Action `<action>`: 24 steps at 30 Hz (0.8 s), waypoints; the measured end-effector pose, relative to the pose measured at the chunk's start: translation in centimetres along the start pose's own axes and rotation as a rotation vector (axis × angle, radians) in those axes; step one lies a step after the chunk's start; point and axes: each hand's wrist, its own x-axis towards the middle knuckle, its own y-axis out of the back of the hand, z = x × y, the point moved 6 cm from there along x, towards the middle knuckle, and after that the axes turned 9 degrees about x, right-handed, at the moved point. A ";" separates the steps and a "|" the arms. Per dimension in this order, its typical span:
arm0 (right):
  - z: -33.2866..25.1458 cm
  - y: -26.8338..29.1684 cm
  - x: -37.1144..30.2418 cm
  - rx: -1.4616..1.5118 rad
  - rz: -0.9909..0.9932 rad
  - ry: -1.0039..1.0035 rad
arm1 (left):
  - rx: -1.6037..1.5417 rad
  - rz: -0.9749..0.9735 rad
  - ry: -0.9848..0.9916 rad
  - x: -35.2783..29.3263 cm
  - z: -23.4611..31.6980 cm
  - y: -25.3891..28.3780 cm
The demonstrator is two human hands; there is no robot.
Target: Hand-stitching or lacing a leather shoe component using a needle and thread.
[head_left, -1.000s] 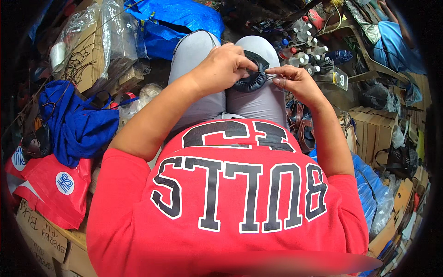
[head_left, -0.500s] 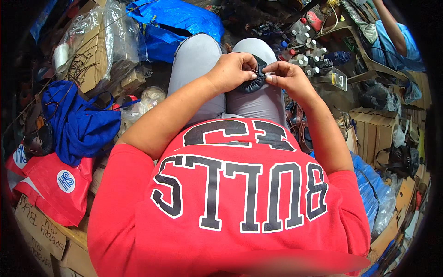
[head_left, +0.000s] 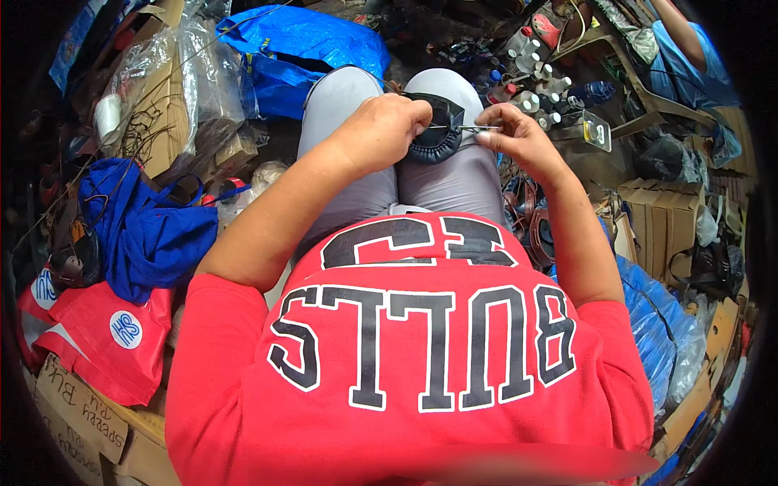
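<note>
A black leather shoe upper with a gathered, puckered edge rests over my right thigh. My left hand is closed on its left side, thumb and fingers pinched together. To the right, my right hand pinches a thin needle between thumb and fingers. The needle lies level across the upper's right edge, and a thin line continues toward my left fingertips. Whether that line is thread or more of the needle is too small to tell.
Several plastic bottles stand beyond my right knee. A blue bag lies ahead. Blue cloth and a red bag are at left. Cardboard boxes are at right, and another person's arm shows at the upper right.
My hands were close together at the upper's edge; they have moved apart, the right hand to the right with the needle, the left slightly left. More of the upper now shows.
</note>
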 end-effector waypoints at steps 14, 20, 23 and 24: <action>-4.5 4.7 1.1 -0.894 0.318 0.273 | 0.034 -0.111 -0.144 2.1 2.5 -0.8; -8.5 -2.8 0.3 -1.091 -0.042 0.301 | 0.043 -0.078 -0.078 1.2 1.0 -0.9; -7.2 -5.9 1.2 -1.405 -0.214 0.291 | 0.033 -0.116 -0.060 1.5 0.7 -0.8; -6.8 -6.4 1.3 -1.386 -0.203 0.352 | 0.023 -0.078 -0.128 1.4 0.8 -0.8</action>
